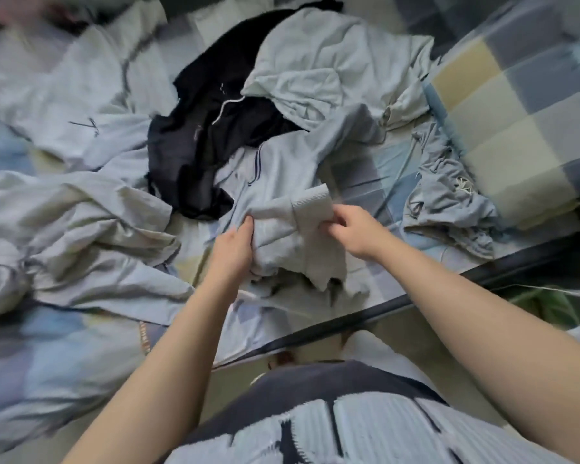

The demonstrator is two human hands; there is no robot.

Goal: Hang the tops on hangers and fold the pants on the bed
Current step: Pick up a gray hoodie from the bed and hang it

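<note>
Grey garment (277,234): lying bunched near the bed's (359,189) near edge, between the two hands and partly lifted by them. Its ribbed cuff (312,200) is standing up at the right end of the bunch.

Left hand (235,244): gripping the garment's left side, fingers curling into the fabric, thumb tip showing on top.

Right hand (350,231): holding the cuff at its lower edge, fingers curling in around it.

Striped piece (272,162): pale blue-grey with two dark stripes, lying just beyond the hands and touching the held garment; whether it is part of it cannot be told.

Black garment (211,135): lying crumpled beyond the hands toward the middle of the bed, a white drawstring (226,107) trailing across it.

Pale top (332,65): spreading toward the far edge, overlapping the black garment's right side.

Blue-grey garment (449,199): lying heaped by the right edge, well apart from the hands.

Pale clothes (81,229): lying rumpled along the left side, another pale piece (81,102) beyond them.

Checked quilt (516,112): lying folded at the far right corner, beside the blue-grey garment.
</note>
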